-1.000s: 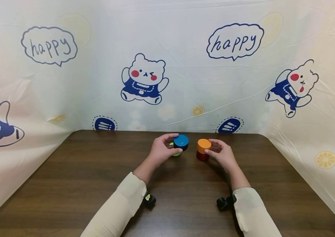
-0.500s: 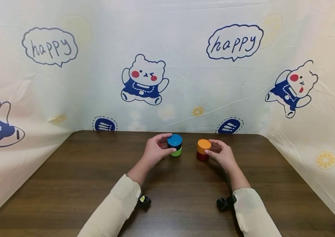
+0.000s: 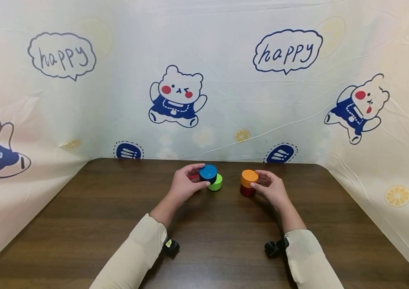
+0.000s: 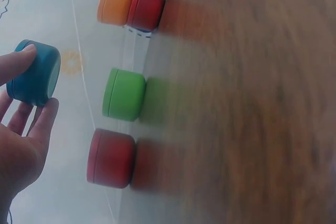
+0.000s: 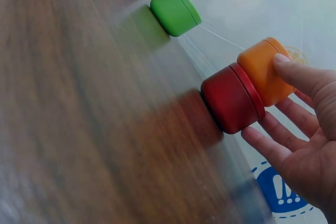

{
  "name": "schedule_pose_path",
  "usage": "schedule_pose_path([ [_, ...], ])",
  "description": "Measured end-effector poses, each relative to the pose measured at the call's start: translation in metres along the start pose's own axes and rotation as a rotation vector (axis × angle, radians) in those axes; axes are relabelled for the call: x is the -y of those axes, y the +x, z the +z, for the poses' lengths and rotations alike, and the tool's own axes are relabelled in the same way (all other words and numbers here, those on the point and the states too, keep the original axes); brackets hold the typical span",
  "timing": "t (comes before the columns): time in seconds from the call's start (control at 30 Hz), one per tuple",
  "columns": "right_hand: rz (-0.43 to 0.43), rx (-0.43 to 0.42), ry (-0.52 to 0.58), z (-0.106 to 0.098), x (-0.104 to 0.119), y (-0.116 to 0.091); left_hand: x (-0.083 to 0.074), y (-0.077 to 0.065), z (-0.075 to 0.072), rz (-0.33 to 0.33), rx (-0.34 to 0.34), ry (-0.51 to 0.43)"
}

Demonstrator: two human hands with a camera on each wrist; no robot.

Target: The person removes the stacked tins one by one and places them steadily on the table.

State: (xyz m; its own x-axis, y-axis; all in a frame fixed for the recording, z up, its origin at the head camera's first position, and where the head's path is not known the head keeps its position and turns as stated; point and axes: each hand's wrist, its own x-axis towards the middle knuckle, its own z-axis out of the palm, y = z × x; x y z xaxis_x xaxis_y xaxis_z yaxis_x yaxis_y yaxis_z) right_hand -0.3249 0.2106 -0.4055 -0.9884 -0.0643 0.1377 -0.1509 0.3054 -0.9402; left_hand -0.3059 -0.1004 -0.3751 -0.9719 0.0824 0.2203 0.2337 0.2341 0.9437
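Observation:
My left hand pinches a small round blue tin between thumb and fingers. In the left wrist view the blue tin is up off the table, apart from the other tins. A green tin stands just right of it. The other red tin stands left of the green one, mostly hidden by my left hand in the head view. With thumb and fingertips my right hand holds an orange tin, which sits on top of a dark red tin.
All the tins are near the far edge of the brown wooden table. Behind it hangs a pale printed cloth with bears and lettering. Black wrist cameras are strapped at both sleeves.
My left hand has carried the blue tin leftward, across the green tin and past it, so more of the green one shows. My right hand and the orange tin have stayed put.

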Motion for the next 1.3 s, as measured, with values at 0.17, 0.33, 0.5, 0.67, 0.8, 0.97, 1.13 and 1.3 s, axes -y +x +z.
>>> schedule_pose_path([
  [0.17,-0.001,-0.001,0.006,-0.001,-0.001,0.0,0.0,-0.002,-0.006,-0.003,-0.007,-0.008],
  [0.33,0.001,-0.001,0.006,-0.001,0.0,0.0,0.0,-0.003,-0.012,0.004,-0.021,-0.011],
  [0.5,0.003,0.003,0.007,-0.001,0.001,0.0,0.002,-0.003,-0.018,-0.005,-0.04,-0.006],
  [0.67,-0.003,0.006,-0.001,-0.001,0.001,-0.001,0.004,-0.002,-0.023,-0.017,-0.048,-0.012],
  [0.8,0.002,0.007,-0.001,-0.001,0.001,0.0,0.007,-0.001,-0.027,-0.017,-0.053,-0.016],
  [0.97,0.0,0.006,-0.005,-0.001,0.001,0.0,0.009,0.0,-0.032,-0.044,-0.072,-0.022],
  [1.13,-0.003,0.007,-0.005,-0.002,-0.001,0.001,0.014,0.003,-0.038,-0.075,-0.085,-0.027],
  [1.3,-0.001,0.012,-0.002,-0.003,-0.002,0.003,0.019,0.005,-0.043,-0.091,-0.108,-0.023],
])
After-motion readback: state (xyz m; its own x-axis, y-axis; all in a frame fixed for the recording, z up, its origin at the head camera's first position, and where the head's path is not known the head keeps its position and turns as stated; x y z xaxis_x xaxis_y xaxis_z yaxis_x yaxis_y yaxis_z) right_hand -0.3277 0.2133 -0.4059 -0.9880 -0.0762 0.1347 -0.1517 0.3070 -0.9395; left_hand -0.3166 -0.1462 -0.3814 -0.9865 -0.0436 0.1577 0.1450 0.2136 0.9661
